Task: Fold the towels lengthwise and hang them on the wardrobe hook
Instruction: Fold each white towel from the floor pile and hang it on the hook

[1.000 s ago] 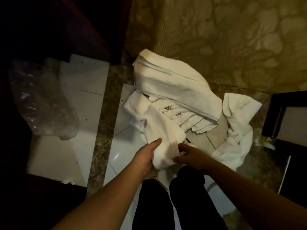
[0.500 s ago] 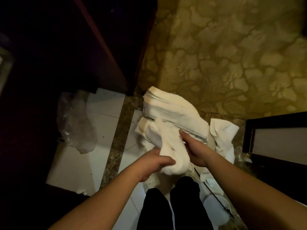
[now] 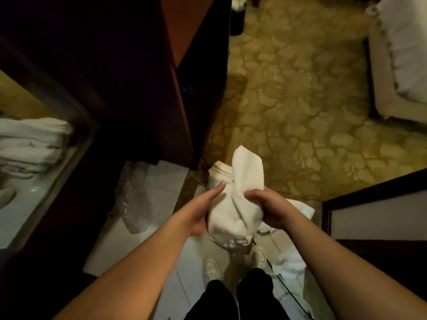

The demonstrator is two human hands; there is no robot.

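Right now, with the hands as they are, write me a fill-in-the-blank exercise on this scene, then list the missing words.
1. Both hands hold one bunched towel whose colour is ____.
2. The right hand grips the towel with curled fingers, while the fingers of the ____ hand lie straight against its side.
3. The clear plastic bag lies on the ____ floor tile.
4. The stack of folded towels lies on the floor, ____ the towel in the hands.

Missing words: white; left; white; behind

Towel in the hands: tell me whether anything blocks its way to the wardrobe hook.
Cannot be settled: no hook shows in this view. The right hand grips the towel, the left hand lies flat against it, beside the dark wardrobe. Nothing visible blocks it.
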